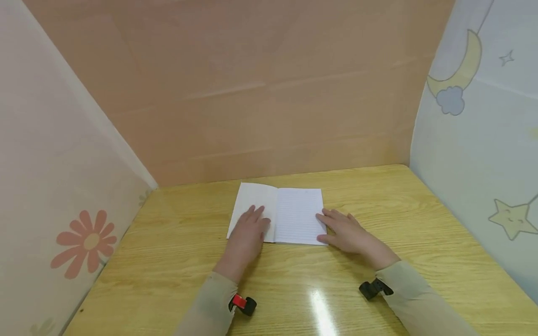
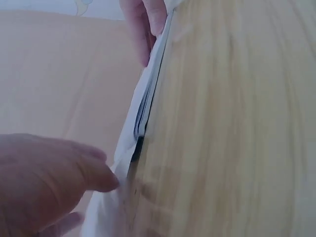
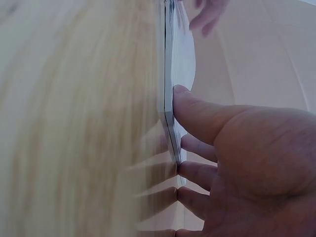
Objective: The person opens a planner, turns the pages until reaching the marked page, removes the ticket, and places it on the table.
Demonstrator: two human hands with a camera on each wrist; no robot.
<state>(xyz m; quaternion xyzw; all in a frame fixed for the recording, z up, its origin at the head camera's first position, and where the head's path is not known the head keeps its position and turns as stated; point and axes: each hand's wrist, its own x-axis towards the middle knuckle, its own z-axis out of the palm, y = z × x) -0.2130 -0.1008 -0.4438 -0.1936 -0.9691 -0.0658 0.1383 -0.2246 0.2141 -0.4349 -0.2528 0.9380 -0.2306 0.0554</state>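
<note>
An open notebook [image 1: 299, 214] lies flat on the wooden table, with a blank left page [image 1: 252, 193] and a lined right page. My left hand [image 1: 248, 231] rests on the blank page, its fingers spread and fairly straight. At the notebook's right edge is my right hand [image 1: 346, 233]. In the right wrist view, the thumb of that hand [image 3: 261, 153] touches the page near the lower corner, while several fingertips reach the side edge and the tabletop. The left wrist view shows the notebook's lower edge [image 2: 143, 108] side-on, with the left hand [image 2: 44, 182] close over it.
The wooden table [image 1: 176, 261] has a glossy surface with a bright reflection near the front. Behind it stands a plain brownish-pink backdrop [image 1: 269, 102]. Patterned cloth walls [image 1: 475, 154] flank both sides. Each sleeve bears a dark wrist device [image 1: 370, 289].
</note>
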